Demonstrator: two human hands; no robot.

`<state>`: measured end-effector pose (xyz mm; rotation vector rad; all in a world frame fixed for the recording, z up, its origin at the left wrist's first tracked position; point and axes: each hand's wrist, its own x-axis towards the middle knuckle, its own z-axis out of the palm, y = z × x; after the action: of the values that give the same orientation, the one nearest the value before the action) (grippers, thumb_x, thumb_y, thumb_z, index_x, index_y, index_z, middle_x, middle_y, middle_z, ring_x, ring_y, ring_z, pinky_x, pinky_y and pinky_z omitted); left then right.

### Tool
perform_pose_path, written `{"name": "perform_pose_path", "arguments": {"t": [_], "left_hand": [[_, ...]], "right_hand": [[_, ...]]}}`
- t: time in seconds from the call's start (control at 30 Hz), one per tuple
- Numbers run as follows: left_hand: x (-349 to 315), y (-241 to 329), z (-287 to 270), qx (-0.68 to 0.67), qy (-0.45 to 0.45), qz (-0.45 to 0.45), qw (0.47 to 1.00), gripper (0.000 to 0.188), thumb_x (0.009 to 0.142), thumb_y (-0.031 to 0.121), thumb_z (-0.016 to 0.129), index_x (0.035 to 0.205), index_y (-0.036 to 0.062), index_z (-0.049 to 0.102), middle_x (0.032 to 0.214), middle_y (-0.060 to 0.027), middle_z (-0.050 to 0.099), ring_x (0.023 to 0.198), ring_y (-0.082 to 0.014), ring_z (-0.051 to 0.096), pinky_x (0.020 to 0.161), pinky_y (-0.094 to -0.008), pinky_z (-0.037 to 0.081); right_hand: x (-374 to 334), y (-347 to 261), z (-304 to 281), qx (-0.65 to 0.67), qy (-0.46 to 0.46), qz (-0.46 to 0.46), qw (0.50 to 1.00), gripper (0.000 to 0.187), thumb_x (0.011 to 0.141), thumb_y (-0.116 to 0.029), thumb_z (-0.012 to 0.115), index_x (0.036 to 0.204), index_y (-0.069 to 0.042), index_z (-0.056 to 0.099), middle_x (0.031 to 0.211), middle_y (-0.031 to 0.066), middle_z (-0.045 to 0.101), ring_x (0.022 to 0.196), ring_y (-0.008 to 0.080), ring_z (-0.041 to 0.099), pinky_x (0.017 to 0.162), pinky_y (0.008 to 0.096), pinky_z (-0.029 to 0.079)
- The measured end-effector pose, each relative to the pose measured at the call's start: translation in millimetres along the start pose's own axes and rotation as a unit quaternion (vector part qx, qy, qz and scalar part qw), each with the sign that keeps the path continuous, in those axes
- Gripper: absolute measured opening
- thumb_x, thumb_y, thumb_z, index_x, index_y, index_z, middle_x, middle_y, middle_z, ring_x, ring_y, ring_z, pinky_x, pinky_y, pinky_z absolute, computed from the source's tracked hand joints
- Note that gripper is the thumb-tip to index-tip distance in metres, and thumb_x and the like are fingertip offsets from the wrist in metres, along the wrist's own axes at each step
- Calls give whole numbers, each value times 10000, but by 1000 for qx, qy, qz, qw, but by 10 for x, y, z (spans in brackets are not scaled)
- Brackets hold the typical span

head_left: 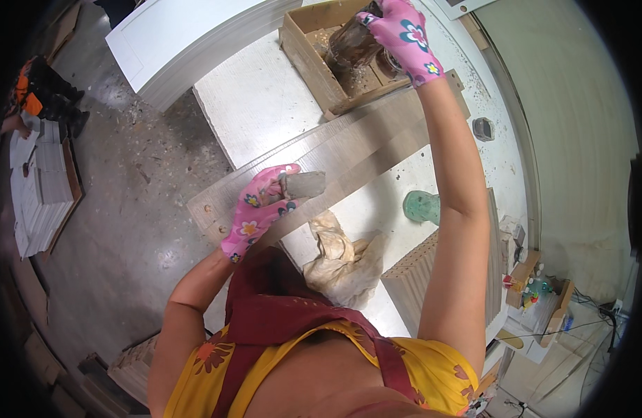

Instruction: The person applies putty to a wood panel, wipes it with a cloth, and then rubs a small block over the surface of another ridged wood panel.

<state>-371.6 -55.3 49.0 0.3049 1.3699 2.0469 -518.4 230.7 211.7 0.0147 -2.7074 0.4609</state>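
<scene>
My left hand [258,205], in a pink flowered glove, is closed around a small grey rectangular piece [305,184]; its exact kind cannot be made out. It is held over long wood-grain boards [356,150] lying across the white work surface. Stretched far forward, my right hand [406,38] wears a matching glove. Its fingers close at the upper end of a stained brown jar [350,47], which tilts inside a shallow wooden box [303,70]. Part of another round container [390,64] shows beneath that hand.
A crumpled cream cloth [342,261] and a green cup-like container [422,207] rest near me. Stacked boards [422,272] stand at the right, white panels [195,42] at the far left. A small grey hexagonal container [483,129] sits right. Another person [45,90] stands by stacked panels.
</scene>
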Motion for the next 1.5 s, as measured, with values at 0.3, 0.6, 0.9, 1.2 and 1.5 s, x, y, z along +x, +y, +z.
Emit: {"name": "perform_pose_path", "arguments": {"t": [0.3, 0.6, 0.9, 1.2, 1.5], "left_hand": [[-75, 224, 55, 162, -10, 24, 986, 489, 833, -67, 625, 1297, 30, 504, 1264, -56, 549, 1036, -138, 584, 864, -268, 518], [-58, -41, -166, -69, -23, 48, 996, 559, 820, -16, 684, 1330, -20, 457, 1266, -111, 554, 1126, -176, 565, 938, -278, 487], [-518, 71, 603, -156, -63, 47, 985, 551, 841, 9, 665, 1349, 6, 451, 1248, -88, 569, 1145, -160, 546, 959, -282, 446], [-1587, -977, 2112, 23, -155, 28, 987, 563, 830, 214, 726, 1338, 84, 519, 1178, -12, 587, 1099, -118, 529, 943, -275, 419], [-2671, -1379, 2965, -118, -203, -82, 969, 580, 815, 70, 722, 1337, 5, 476, 1259, -64, 573, 1164, -134, 537, 969, -275, 438]], "right_hand": [[-128, 326, 347, -21, 44, 7, 999, 596, 833, -316, 664, 1354, -90, 485, 1392, 169, 473, 1295, 328, 435, 1089, 399, 328], [-3152, -347, 293, -199, 173, -26, 964, 301, 992, -227, 452, 1259, -115, 534, 1268, 68, 601, 1089, 274, 591, 945, 397, 468], [-4937, -1018, -251, 172, 83, 245, 950, 263, 889, -39, 519, 1116, -41, 651, 1106, 128, 665, 993, 295, 614, 860, 386, 473], [-6114, -942, -923, 163, 132, 238, 948, 272, 925, -2, 462, 1149, 24, 616, 1084, 163, 639, 972, 261, 625, 868, 333, 483], [-7509, -681, -1214, 232, 117, 337, 905, 280, 894, -33, 487, 1126, -14, 643, 1051, 122, 670, 925, 262, 633, 829, 355, 487]]}}
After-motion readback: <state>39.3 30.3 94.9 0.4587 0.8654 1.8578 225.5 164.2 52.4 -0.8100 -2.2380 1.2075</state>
